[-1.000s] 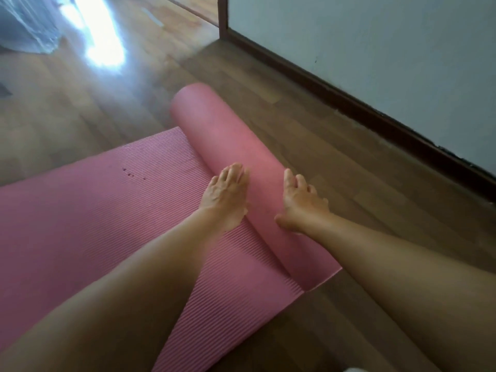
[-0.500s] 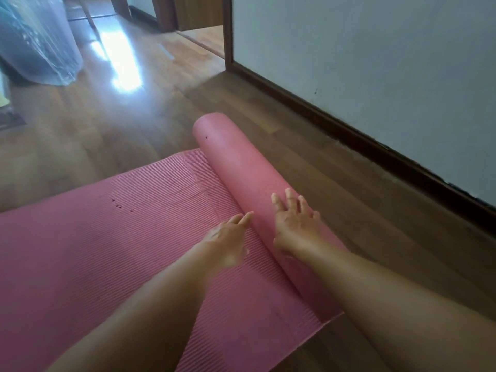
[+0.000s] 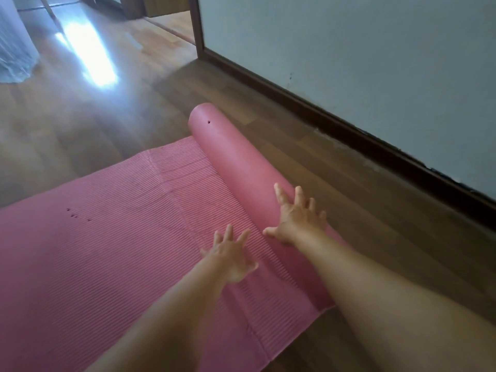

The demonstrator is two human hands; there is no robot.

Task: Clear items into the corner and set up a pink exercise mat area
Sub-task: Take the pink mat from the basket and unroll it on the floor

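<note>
A pink ribbed exercise mat [image 3: 112,251] lies partly unrolled on the wooden floor. Its still-rolled part [image 3: 236,162] forms a thick tube along the mat's right side, running toward the wall. My right hand [image 3: 298,218] lies flat on the near part of the roll with its fingers spread. Just left of the roll, my left hand [image 3: 230,251] hovers or rests over the flat ribbed surface, fingers straight and spread. Neither hand holds anything.
A pale wall [image 3: 362,71] with a dark skirting board [image 3: 335,127] runs diagonally close to the right of the roll. A doorway [image 3: 171,20] opens at the top. Something wrapped in clear plastic [image 3: 13,47] stands at the far left. Sunlight glares on the floor [image 3: 91,63].
The roll has moved toward the wall, leaving more flat mat showing. My left hand came off the roll onto the flat part. The right hand stayed on the roll.
</note>
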